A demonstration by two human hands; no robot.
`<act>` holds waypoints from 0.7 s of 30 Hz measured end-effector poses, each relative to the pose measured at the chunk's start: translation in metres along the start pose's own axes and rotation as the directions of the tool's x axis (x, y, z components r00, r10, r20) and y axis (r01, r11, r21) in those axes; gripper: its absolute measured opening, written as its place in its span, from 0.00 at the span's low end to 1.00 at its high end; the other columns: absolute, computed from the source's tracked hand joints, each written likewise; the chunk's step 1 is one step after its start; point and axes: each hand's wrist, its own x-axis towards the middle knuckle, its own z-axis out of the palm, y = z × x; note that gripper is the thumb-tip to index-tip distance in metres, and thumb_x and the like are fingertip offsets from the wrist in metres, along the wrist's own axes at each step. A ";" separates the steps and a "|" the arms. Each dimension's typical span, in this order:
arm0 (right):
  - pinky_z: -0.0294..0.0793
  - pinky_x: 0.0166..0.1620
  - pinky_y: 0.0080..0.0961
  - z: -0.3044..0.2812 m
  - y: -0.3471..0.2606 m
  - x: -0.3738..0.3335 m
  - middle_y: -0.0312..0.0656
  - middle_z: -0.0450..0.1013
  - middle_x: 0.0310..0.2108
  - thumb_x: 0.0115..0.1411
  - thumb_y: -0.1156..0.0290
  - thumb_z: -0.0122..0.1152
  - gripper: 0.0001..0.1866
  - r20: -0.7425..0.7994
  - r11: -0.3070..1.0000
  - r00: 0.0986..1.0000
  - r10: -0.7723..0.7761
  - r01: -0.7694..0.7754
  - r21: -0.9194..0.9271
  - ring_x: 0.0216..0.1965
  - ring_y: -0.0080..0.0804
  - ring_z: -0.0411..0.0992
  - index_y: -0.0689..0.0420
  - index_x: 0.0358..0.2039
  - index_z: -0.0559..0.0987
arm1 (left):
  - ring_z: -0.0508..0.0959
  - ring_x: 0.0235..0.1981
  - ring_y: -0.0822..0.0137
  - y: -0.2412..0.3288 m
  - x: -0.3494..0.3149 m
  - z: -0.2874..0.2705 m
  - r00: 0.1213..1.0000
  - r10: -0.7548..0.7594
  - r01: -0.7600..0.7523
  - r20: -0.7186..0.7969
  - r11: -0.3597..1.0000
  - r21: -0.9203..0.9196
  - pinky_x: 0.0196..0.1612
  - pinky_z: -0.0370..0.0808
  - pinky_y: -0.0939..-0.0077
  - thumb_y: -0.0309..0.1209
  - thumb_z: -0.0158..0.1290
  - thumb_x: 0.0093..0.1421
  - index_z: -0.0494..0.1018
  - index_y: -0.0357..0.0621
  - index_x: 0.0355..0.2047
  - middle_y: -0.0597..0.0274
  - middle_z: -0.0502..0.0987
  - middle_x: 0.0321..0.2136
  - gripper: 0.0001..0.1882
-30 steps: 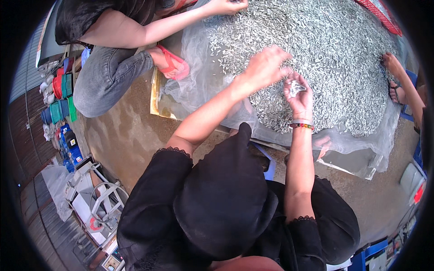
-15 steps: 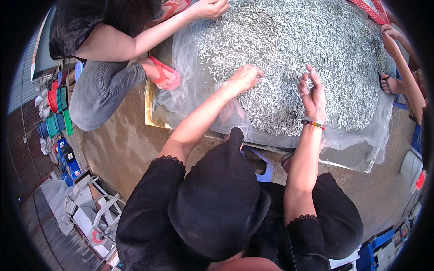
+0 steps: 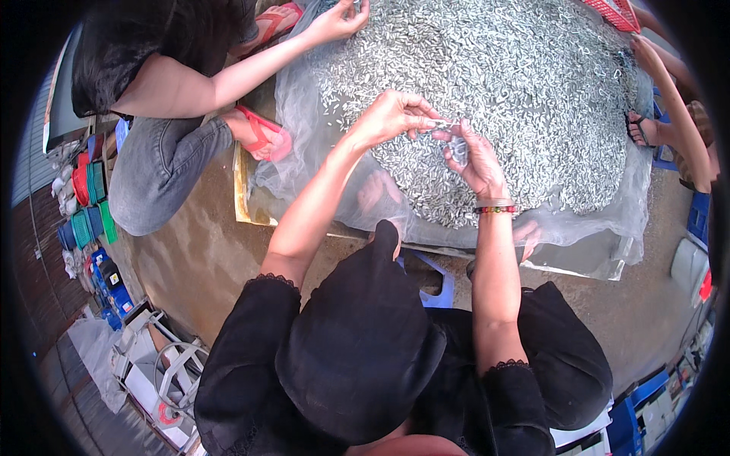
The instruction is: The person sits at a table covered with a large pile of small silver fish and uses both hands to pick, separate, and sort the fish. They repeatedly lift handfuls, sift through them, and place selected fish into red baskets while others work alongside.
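Over a wide spread of small silvery-grey pieces, some straight and some curled, my two hands meet. My left hand is closed in a pinch on one end of a small thin pale piece. The fingertips of my right hand are at the other end of it, closed. A few grey, shiny pieces show within the curled fingers of the right hand. Their exact kind is too small to tell. A beaded bracelet circles my right wrist.
Sheer white netting lies under the pieces, with a pale board edge below. A person with red sandals crouches at left, hand over the pile. Another person's arm and a red basket are at right. A blue stool stands below.
My hands have come together from being apart; the right moved left and turned inward, the left rose slightly. A thin piece is now between their fingertips. The left person's hand shifted left.
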 end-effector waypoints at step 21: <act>0.69 0.25 0.17 0.004 -0.009 0.002 0.43 0.71 0.27 0.53 0.82 0.57 0.18 -0.095 0.933 0.928 -0.360 0.357 -0.048 0.24 0.24 0.70 0.63 0.47 0.71 | 0.75 0.32 0.72 0.015 -0.013 0.020 0.833 0.193 -0.343 -0.519 0.916 -0.210 0.35 0.74 0.78 0.24 0.48 0.59 0.70 0.38 0.41 0.63 0.74 0.33 0.10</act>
